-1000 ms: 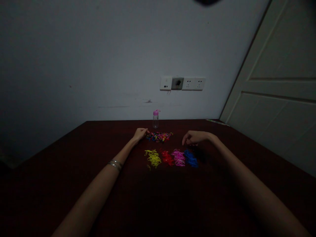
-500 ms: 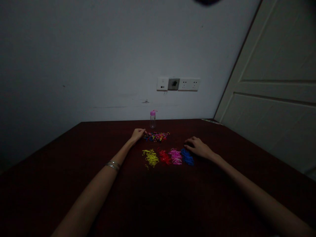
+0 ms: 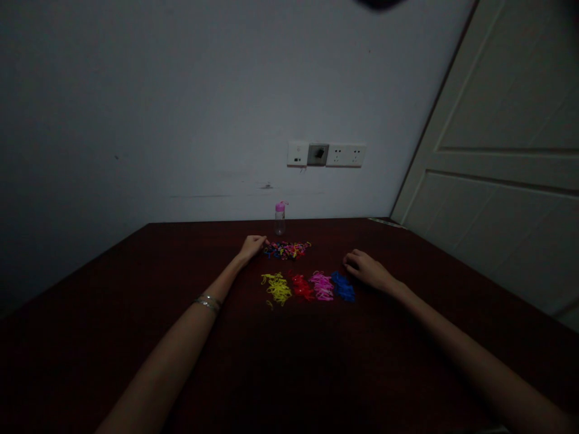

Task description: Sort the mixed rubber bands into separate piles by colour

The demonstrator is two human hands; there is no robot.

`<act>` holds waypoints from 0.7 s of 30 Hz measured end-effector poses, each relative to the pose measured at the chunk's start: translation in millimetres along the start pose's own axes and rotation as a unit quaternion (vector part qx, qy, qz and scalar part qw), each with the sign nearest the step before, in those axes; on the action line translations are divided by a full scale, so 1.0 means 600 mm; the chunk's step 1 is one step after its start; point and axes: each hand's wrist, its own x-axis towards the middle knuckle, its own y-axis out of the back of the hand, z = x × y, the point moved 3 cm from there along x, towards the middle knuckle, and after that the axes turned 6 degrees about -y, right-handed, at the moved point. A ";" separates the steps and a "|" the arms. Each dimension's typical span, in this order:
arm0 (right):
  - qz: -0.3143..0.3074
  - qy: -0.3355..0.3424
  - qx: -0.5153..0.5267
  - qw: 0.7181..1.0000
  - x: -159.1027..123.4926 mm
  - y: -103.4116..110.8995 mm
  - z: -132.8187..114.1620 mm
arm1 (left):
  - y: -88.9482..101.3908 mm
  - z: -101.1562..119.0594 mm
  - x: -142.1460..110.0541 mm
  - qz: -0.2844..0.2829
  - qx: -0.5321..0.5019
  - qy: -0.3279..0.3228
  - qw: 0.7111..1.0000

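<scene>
The multicoloured, tangled heap of small stretchy-looking loops (image 3: 287, 250) lies just right of the left hand (image 3: 253, 246), its long axis running sideways across the dark red-brown, wood-look bench (image 3: 289, 367). The left hand is the nearer one — its curled fingers are at the heap's left end, though whether they pinch a loop I cannot tell. The right hand (image 3: 365, 268) rests well apart, fingers bent inward (too dim to say if anything is between them), just beyond the loose blue pile of thin loops (image 3: 344, 286). Left of that pile sit matching pink (image 3: 322, 286), glossy red (image 3: 301, 287) and bright yellow (image 3: 277, 288) piles, ragged-edged. A clear cylindrical bottle with a pink cap (image 3: 280, 220) stands upright behind the heap.
</scene>
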 end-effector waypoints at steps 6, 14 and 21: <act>0.031 0.017 -0.006 0.999 -0.007 0.002 -0.007 | -0.003 0.005 -0.004 -0.009 -0.012 -0.004 1.000; 0.065 0.002 -0.044 0.997 -0.022 -0.011 0.005 | -0.004 0.008 -0.004 -0.007 -0.011 -0.002 1.000; 0.028 0.041 -0.013 0.999 -0.027 0.022 -0.042 | -0.003 0.010 -0.007 -0.004 -0.003 -0.009 1.000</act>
